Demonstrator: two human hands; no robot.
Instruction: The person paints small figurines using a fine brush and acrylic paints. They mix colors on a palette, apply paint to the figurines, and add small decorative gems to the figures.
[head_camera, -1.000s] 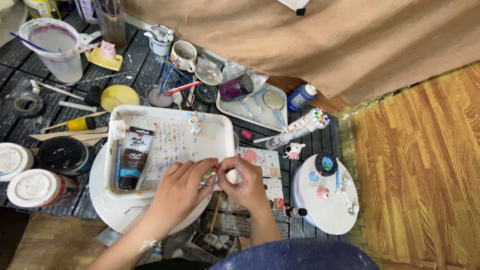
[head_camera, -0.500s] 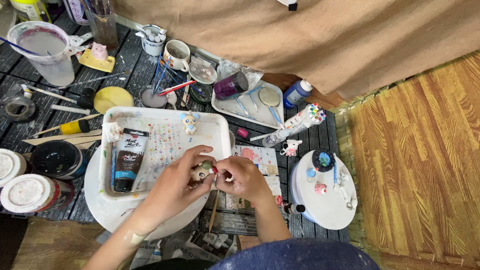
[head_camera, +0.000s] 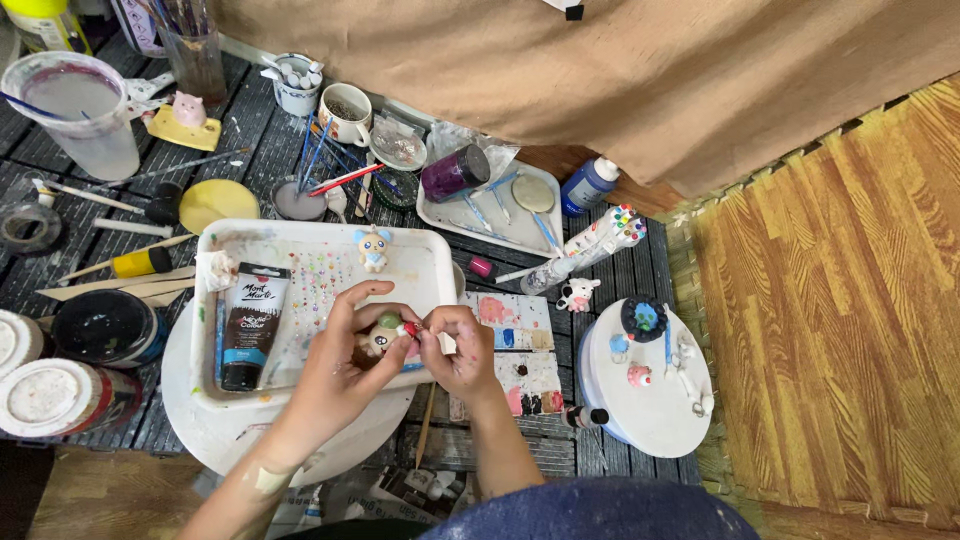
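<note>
Head view: left hand (head_camera: 345, 355) curled around a small clay figurine (head_camera: 384, 335) held over the near right corner of the white tray (head_camera: 300, 245); right hand (head_camera: 455, 345) pinches a tiny red piece (head_camera: 409, 329) against it. Best to brace the wrists together, press lightly, and keep clear of the paint tube (head_camera: 247, 325) to the left.

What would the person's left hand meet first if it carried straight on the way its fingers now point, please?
The left hand points up and to the right, at the small figurine it already grips. Just past that are the right hand's fingertips, pinching the same piece. Depth is hard to judge, but nothing else seems to lie between.
</note>
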